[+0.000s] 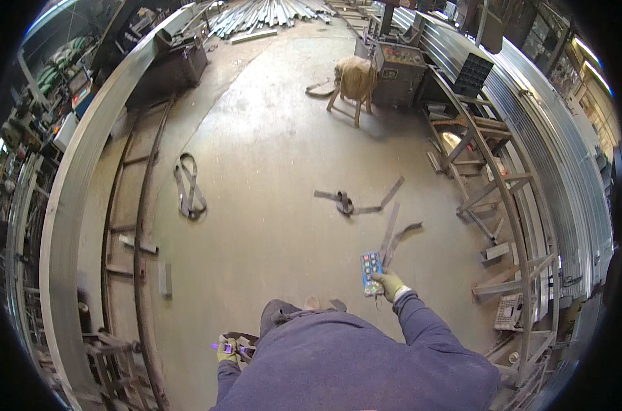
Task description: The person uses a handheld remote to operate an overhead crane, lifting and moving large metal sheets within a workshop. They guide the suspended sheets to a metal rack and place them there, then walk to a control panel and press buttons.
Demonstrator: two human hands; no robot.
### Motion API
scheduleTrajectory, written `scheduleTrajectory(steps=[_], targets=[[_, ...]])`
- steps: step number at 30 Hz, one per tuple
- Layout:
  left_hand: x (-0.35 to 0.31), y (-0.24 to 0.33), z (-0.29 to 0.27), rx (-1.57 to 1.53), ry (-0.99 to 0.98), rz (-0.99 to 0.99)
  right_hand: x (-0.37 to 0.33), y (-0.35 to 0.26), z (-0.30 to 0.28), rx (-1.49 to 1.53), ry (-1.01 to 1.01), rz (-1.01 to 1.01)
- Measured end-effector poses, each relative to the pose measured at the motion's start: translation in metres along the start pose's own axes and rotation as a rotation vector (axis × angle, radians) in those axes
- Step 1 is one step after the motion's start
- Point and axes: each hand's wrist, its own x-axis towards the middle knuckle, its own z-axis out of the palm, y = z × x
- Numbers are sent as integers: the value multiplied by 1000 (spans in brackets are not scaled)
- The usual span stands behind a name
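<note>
My right hand [391, 283], in a yellowish-green glove, is closed around the lower end of a flat blue remote control [370, 266] with several coloured buttons. It holds the remote out in front of my body, above the floor. Low at my left side, my gloved left hand [225, 351] is closed on a dark object with purple parts [244, 349]. Its exact kind is hard to make out, since my fingers and body cover some of it. Beyond the remote lie loose dark straps [394, 241].
More straps, a knotted one [344, 203] and a looped one [190, 188], lie on the floor. A covered stool [356, 79] stands by a metal cabinet [399, 72]. Long metal profiles [75, 198] on a rack run along the left; stacked tubes [455, 58] line the right.
</note>
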Motion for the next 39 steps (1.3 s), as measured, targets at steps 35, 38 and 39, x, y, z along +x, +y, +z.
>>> scheduleTrajectory(steps=[35,38,39], targets=[[692,680,345,-42,-353,123,636,-464,232,172,214,-5],[733,724,395,-235,-458,19,689,-564,260,192,146,-113],[750,739,412,-205,-449,7,705,-587,265,167,136,-141]])
